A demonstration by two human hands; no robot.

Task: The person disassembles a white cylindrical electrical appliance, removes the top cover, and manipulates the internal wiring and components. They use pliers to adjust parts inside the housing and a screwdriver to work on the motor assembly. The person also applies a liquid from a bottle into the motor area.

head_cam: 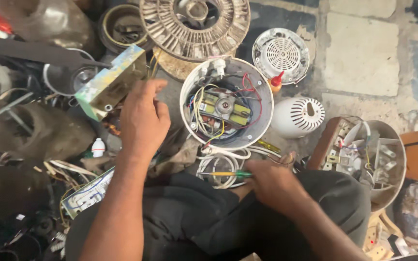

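While much of the floor is buried in clutter, the middle of the view is readable: an opened round white appliance housing lies with its motor and coloured wires exposed, and the left hand hovers at its nine o'clock, fingers loosely curled and reaching toward a worn green-and-yellow box; whether the fingertips touch that box or grip anything cannot be told, since the back of the hand hides them. At the housing's six o'clock the right hand is closed around a screwdriver with a green-and-yellow shaft, its tip pointing toward nine o'clock over a coil of white cable (the handle end is swallowed by the fist). Dark trousers fill the lower frame and cover whatever lies beneath. At the housing's one o'clock sits a white vented cover with a small red-capped bottle beside it; at three o'clock lies a white slotted dome. A ribbed fan disc is cut off by the top edge, and the dark heap on the left is too murky to sort out
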